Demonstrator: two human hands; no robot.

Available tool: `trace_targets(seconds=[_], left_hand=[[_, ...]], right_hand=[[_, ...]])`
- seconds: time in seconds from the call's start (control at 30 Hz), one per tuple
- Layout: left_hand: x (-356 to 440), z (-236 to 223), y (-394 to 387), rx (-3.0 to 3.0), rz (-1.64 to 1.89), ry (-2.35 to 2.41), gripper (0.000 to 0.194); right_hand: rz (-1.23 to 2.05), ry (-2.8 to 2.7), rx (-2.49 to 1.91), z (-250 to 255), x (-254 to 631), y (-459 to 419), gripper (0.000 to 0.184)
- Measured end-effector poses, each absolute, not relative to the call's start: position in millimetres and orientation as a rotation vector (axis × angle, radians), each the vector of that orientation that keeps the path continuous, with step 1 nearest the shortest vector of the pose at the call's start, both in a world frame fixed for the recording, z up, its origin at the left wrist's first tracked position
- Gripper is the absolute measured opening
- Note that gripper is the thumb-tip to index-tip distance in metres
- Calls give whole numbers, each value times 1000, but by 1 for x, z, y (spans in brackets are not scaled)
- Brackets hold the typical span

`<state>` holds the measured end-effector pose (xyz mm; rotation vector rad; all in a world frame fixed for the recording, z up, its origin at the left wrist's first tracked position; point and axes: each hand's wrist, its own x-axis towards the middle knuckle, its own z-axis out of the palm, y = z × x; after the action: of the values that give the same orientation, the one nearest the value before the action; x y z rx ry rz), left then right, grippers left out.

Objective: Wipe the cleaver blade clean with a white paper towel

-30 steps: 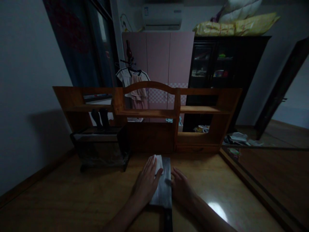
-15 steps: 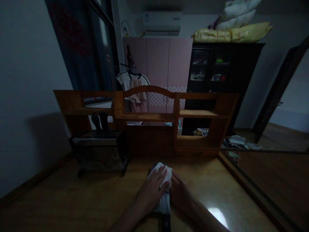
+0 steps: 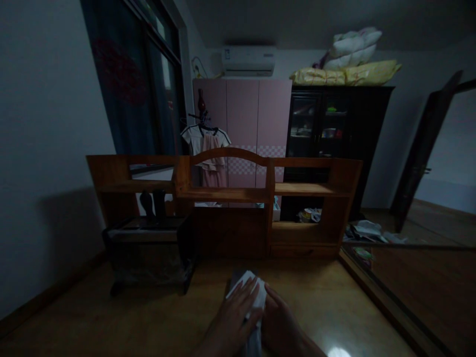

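- While pressing white cloth (image 3: 262,296) onto grey blade (image 3: 254,345), lay left hand (image 3: 236,317) flat, fingers out straight and nearly side by side over cloth.
- See right hand (image 3: 281,321) bent in at the right, against cloth's edge; cannot tell if pinching it, with thumb out of sight.
- Find blade on wooden table (image 3: 316,290), bottom centre, mostly under cloth and hands; can see only bits past cloth's far side and a near strip.
- For good work, press evenly, stroke lengthwise, never across an edge; cannot tell which side is sharp, so treat both as sharp.
- Fold cloth thick under fingertips, rest right fingers on cloth rather than bare metal, go slow in dim light.
- Count at centre: two hands, one cloth, one blade.
- Count at left: one dark holder (image 3: 145,265), two black handles (image 3: 159,202) upright from top.
- Count behind: one wooden shelf unit (image 3: 230,194), one drawer (image 3: 303,252) low at its right.
- Count farther back: one air conditioner (image 3: 248,60), three pink wardrobe panels (image 3: 241,114), one black cabinet (image 3: 362,129).
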<state>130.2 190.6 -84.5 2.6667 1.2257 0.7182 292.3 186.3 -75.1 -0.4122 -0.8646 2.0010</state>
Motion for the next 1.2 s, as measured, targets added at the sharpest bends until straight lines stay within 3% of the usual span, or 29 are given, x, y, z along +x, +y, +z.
trace_targets(seconds=[0.27,0.53,0.83,1.2], left_hand=[[134,-75,184,2693,634,1097,49],[116,-108,211,2512,740,1524,48],[141,-71,198,2692,628,1093,53],[111,-123,235,2395,874,1420,48]], right_hand=[[2063,-746,-397,-75,293,187,35],[2087,-795,-458,-72,290,183,28],[2056,-763,-445,-69,293,181,38],[2102,-657,-409,-83,293,188,31]])
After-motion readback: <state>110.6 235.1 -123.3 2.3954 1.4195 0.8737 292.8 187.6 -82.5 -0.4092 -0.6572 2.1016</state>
